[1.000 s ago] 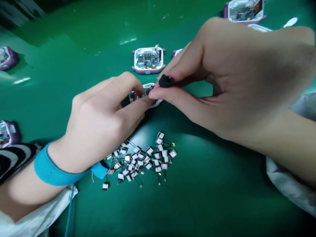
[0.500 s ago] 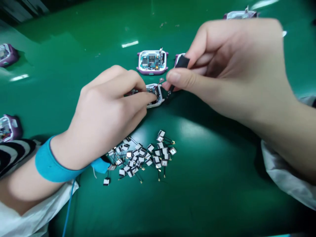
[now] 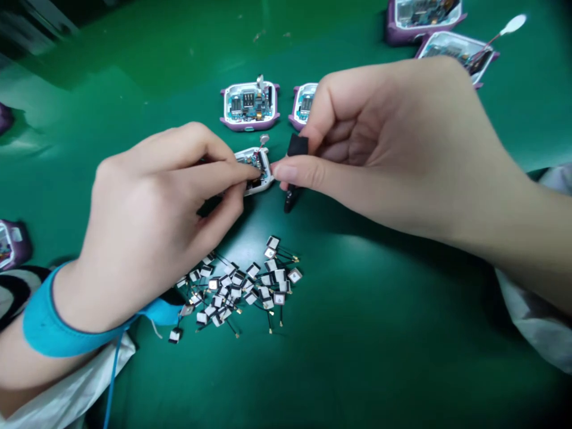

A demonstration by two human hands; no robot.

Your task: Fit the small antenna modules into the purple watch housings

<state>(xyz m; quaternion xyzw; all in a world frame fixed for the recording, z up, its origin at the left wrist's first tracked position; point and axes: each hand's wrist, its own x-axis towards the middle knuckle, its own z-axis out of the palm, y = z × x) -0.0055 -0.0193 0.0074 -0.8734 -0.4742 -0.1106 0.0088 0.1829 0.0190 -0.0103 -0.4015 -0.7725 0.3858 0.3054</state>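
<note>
My left hand [image 3: 161,208], with a blue wrist band [image 3: 67,325], grips a small white-rimmed watch case [image 3: 267,174] with a circuit board inside. The index fingertip presses into the case, and the hand hides its left side. A small round part on a thin wire rises from the case's far edge. Just to the right, my right hand [image 3: 379,149] pinches a narrow black piece [image 3: 297,145] between thumb and fingers. Its wide end points up and its thinner lower end hangs beside the case; its exact kind is unclear.
A pile of small square antennas [image 3: 241,286] with short black cables lies nearer to me. Beyond my hands stand purple open watch cases [image 3: 250,106], with another pair [image 3: 460,53] at far right. One more purple case [image 3: 15,244] sits at left on the green mat.
The view has shifted, showing more of the cases at upper right. My right hand has brought the black piece lower and more upright beside the case. My left hand keeps its grip.
</note>
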